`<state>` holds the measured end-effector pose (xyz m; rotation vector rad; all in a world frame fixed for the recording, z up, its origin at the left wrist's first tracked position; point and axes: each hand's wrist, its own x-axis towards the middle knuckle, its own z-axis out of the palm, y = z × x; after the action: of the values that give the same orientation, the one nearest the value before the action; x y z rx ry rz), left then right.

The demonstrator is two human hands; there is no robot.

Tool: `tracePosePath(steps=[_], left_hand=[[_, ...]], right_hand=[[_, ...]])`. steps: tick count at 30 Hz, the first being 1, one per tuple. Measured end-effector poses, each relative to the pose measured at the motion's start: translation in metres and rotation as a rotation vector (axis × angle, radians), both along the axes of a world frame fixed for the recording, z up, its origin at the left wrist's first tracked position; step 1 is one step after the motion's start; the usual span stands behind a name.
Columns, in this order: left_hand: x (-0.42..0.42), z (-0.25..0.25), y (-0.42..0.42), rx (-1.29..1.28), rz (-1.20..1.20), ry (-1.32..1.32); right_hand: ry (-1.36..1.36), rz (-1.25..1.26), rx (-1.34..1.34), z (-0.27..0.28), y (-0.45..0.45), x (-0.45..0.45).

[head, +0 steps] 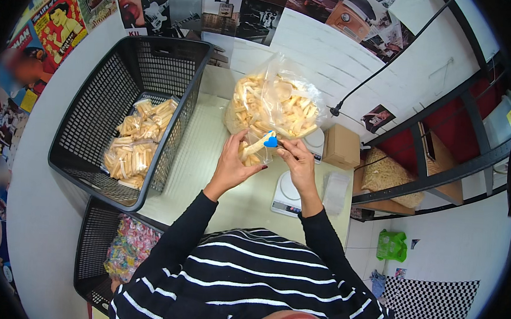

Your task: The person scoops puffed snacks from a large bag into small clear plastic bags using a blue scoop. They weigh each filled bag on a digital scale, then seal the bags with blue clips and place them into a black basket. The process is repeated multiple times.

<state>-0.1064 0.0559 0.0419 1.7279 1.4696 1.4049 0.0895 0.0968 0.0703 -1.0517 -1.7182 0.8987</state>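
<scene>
My left hand point(233, 162) holds a small clear plastic bag point(264, 158) with pale yellow puffed snack sticks point(247, 159) in it. In my right hand point(298, 157) is a small utensil with a blue heart-shaped end point(270, 141), probably tongs; its handle is mostly hidden by the fingers. The blue end touches a snack stick point(258, 146) lying slanted at the bag's mouth. Just beyond both hands stands a large clear bag point(276, 100) full of the same sticks. Below my right hand is a white digital kitchen scale point(286, 195), partly covered by the wrist.
A black plastic crate point(150, 184) on the left contains several filled bags point(134, 153). A lower crate point(90, 246) holds colourful wrapped sweets point(132, 244). To the right are flat clear bags point(335, 192), a cardboard box point(342, 146), another scale point(315, 141) and a black metal shelf point(436, 180).
</scene>
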Motion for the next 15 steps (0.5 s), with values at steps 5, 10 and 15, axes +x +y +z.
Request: tracePosePath(steps=[5, 10, 15], left_hand=[[-0.004, -0.018, 0.001, -0.179, -0.266, -0.465], [-0.016, -0.019, -0.001, -0.484, -0.524, -1.139], [-0.021, -0.032, -0.002, -0.518, -0.562, -1.145]], right_hand=[[0.028, -0.049, 0.033, 0.001, -0.011, -0.005], [0.035, -0.06, -0.019, -0.007, -0.008, 0.004], [0.127, -0.031, -0.08, -0.014, -0.007, 0.007]])
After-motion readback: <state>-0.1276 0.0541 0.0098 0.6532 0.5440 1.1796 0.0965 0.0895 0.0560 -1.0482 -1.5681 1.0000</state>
